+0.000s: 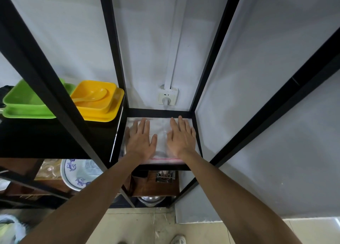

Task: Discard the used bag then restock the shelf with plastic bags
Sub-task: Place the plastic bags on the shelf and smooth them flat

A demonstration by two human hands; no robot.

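Both palms lie flat, fingers spread, gripping nothing: the left hand [140, 139] and right hand [181, 138] press side by side on the stack of clear plastic bags [161, 133], probably to flatten it and square it within the black-framed shelf [160, 112]. At ten o'clock sits a yellow dish [99, 101]; at twelve, a wall socket [167, 96].

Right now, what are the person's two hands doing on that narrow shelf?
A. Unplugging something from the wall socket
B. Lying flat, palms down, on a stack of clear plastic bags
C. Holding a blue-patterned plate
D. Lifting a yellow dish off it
B: the left hand and the right hand lie open and flat, side by side, on the clear plastic bags stacked on the shelf.
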